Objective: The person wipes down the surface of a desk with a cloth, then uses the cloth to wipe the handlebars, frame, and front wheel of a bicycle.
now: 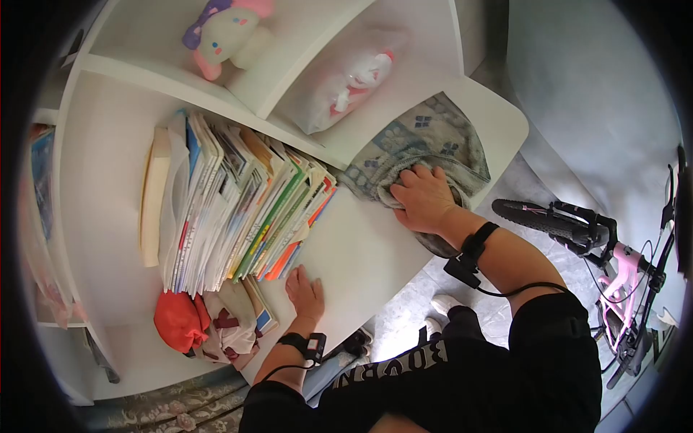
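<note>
My right hand [424, 198] presses down on a grey-blue patterned cloth [449, 148], its fingers curled into the bunched part. The cloth lies partly spread over the right end of the white shelf surface [354, 242], with a fold hanging at the front edge. My left hand [306, 292] rests flat on the same surface with its fingers stretched out, holding nothing. Just beyond its fingertips stands a row of books and magazines [238, 209], leaning against one another.
A red cloth bag [179, 321] and a pale fabric bundle [229, 325] sit below the books. Higher compartments hold a plush toy [229, 36] and a clear plastic bag [346, 83] with something red and white inside. A pink bicycle [622, 270] stands at the right.
</note>
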A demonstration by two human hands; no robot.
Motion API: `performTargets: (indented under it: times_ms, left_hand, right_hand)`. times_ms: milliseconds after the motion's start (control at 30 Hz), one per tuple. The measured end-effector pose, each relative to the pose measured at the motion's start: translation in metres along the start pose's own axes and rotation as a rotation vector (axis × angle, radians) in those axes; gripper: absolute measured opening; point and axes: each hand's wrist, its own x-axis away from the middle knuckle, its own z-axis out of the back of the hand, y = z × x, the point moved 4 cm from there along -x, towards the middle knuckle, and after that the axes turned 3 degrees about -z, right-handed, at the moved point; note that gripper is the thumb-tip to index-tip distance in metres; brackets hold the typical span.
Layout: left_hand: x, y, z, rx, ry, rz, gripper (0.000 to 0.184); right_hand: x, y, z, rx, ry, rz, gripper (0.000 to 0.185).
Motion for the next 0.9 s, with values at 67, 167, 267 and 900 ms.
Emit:
performTargets:
  times_ms: [67,167,267,900]
  left_hand:
    - [0.002,0.006,0.003,-0.028,-0.034,0.038,0.063]
    - [0.002,0.013,0.008,-0.036,-0.009,0.049,0.063]
    - [0.002,0.012,0.009,-0.019,-0.011,0.046,0.061]
    - [0.006,0.006,0.000,-0.073,0.087,-0.134,0.050]
  right_hand:
    - [-0.007,0.003,0.001,0.051,-0.035,-0.009,0.035]
    - [-0.029,0.005,-0.002,0.146,-0.001,-0.072,0.046]
    - [-0.057,0.012,-0.002,0.185,-0.054,-0.190,0.053]
    - [-0.044,-0.052,-0.046,0.385,-0.175,-0.004,0.038]
